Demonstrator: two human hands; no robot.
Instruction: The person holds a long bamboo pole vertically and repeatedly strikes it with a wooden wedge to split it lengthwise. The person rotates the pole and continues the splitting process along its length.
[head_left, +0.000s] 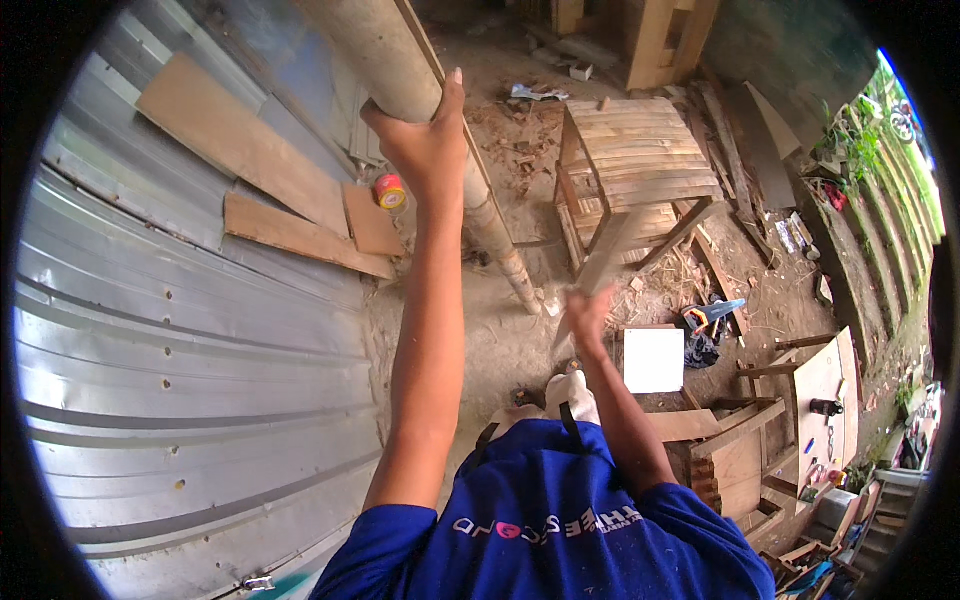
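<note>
Along the lower edge, wearing a blue T-shirt (560,500). Just beyond, holding right hand (590,312) curled at a pale flat strip (607,252); too blurred to tell whether gripping or only touching. Higher up, clasping a slanting bamboo pole (484,212) with left hand (428,150), thumb to one side and fingers to the other. Right of the feet, a white board (654,361) on the ground, near a blue-and-orange handsaw (715,312) lying beside a crumpled black plastic bag (703,352). Farther right, a wooden table (818,385) with small tools on top. Directly ahead of right hand, in the way, a slatted bamboo table (645,145), partly behind the strip, amid scattered shavings. Down the left side, corrugated metal sheeting (190,350), with brown boards (245,140) against it and a red-and-yellow tin (390,192) near the pole. Farthest off, an upright wooden frame (665,45), green plants (850,150) and, at the rim, a motorbike (902,122).
</note>
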